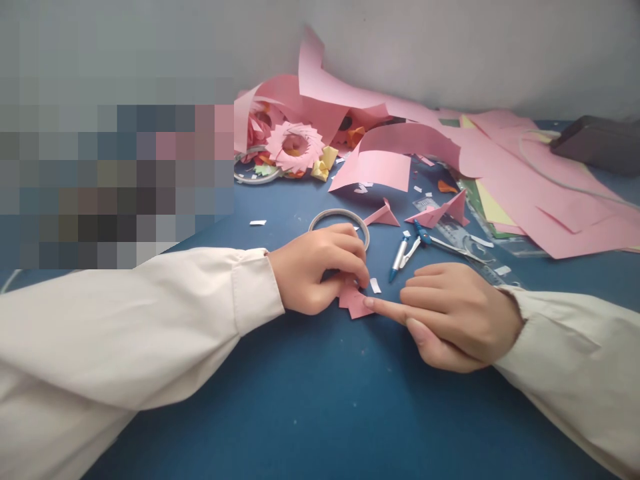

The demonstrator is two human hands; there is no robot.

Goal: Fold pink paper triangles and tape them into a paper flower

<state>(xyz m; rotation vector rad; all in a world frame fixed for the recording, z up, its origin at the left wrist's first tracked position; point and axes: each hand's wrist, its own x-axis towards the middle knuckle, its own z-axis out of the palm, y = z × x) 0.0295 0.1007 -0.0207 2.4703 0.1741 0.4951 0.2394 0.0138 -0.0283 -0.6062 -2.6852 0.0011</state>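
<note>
A small piece of folded pink paper (354, 305) lies on the blue table under my hands. My left hand (320, 267) is closed, thumb and fingers pinching the paper's upper edge, which they partly hide. From the right, the stretched index finger of my right hand (457, 313) presses on the paper's right corner; its other fingers are curled with nothing visible in them. Just behind my left hand lies a roll of tape (367, 233), partly covered. A white paper scrap (375, 286) rests between the hands. Beyond my right hand is a blue and white compass (400, 257).
Folded pink pieces (440, 212) sit behind the compass, near scissors (460, 249) and a clear ruler (445, 223). Farther back are a pink paper ring (295, 148), curled pink sheets (395, 163) and stacked paper (545, 173). A dark object (597, 143) stands at right. The upper left is pixelated.
</note>
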